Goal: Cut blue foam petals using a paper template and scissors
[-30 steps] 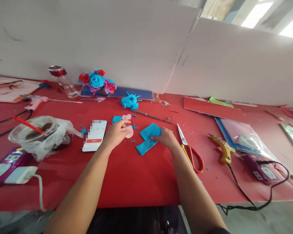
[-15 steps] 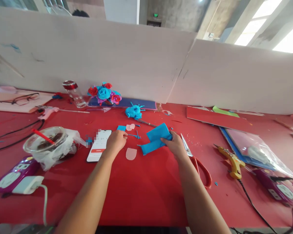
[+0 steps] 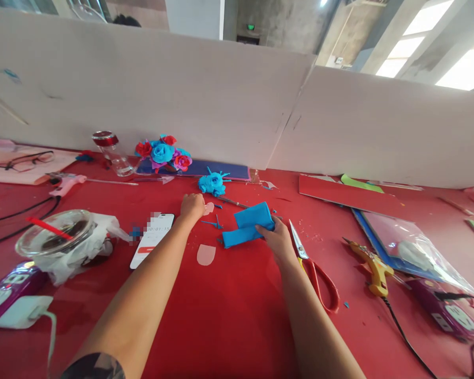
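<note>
My right hand [image 3: 278,238] is closed on the edge of a folded piece of blue crepe paper [image 3: 250,218], thumb on top, held just over the red table [image 3: 237,326]. My left hand [image 3: 192,206] is farther off to the left, fingers curled down at the tabletop; what lies under them is hidden. Touching or close beside its fingertips is a small pale pink paper cutout [image 3: 209,208]. A larger rounded pink cutout [image 3: 206,255] lies nearer me. Thin blue scraps [image 3: 215,223] sit between the hands. Beyond them rests a blue paper flower [image 3: 213,183] on a stem.
Red-handled scissors [image 3: 322,284] lie right of my right hand, with a yellow glue gun [image 3: 373,266] farther right. A phone [image 3: 152,245] is beside my left forearm. Left stand a drink cup [image 3: 55,237] and a glass bottle [image 3: 116,155]. A partition [image 3: 161,89] closes the back.
My left hand has moved a little away from me and now covers the spot where a small blue paper square lay. The right hand still holds the folded paper. The view has shifted slightly.
</note>
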### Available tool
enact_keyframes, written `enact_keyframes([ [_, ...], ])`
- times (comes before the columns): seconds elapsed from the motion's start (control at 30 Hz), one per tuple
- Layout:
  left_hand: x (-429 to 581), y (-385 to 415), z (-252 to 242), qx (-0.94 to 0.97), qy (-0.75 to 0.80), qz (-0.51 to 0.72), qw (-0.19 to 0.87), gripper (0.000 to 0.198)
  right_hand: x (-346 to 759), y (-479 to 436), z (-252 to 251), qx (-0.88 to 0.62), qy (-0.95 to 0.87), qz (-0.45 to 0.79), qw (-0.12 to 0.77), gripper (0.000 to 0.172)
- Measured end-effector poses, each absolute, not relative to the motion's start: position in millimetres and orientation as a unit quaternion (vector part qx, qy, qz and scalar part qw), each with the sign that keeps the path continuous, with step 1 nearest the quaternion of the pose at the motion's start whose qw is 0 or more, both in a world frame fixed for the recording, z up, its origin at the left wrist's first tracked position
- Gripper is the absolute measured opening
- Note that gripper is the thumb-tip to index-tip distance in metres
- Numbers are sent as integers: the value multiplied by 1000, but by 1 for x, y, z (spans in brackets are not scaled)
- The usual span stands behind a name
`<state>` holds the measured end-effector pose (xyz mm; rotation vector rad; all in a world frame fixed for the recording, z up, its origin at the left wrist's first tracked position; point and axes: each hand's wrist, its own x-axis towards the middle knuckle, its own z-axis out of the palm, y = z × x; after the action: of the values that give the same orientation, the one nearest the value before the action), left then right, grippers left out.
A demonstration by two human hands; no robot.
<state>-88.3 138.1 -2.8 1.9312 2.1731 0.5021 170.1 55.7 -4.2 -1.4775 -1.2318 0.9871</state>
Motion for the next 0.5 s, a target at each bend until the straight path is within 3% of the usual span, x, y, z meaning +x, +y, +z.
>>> enact_keyframes([
  [0.13, -85, 130, 6, 671, 717, 174, 77, 15, 166, 54, 0, -592, -470, 432, 491, 36],
  [0.37, -83, 111, 38, 641, 723, 248, -69, 31, 164, 52, 8, -558, -412, 475, 541, 35],
  [0.5, -86, 93, 42, 584, 723, 366, 42, 29, 164, 52, 5, -523, -420, 476, 569, 34],
])
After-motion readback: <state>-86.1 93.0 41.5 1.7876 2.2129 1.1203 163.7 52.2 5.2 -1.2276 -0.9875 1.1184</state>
